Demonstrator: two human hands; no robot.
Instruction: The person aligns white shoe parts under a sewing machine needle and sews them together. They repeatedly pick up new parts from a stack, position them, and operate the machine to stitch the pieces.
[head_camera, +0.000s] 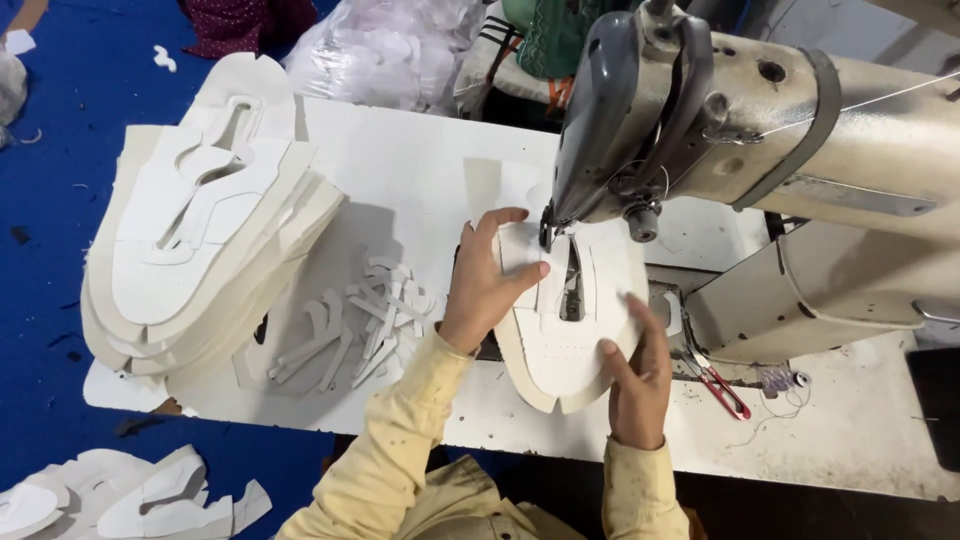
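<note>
Landmark: large cream, worn industrial sewing machine (800, 150), head overhanging white worktable (420, 170).

Tall stack of white shoe-upper cutouts (200, 250) far left of machine, overhanging table's left edge.

White flat shoe-upper piece (570, 330) under machine needle, toe past table's front edge.

Left hand (485, 290) flat, fingers spread, pressing piece's left edge.

Right hand (635, 375) flat on lower right edge.

Small white strips (365, 320) between stack and machine.

Red-handled snips (720, 385) below machine base; bare tabletop right.

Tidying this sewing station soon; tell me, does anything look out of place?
White cut pieces lie scattered on the blue floor at lower left, off the table. Red-handled snips lie loose beside the machine.
</note>
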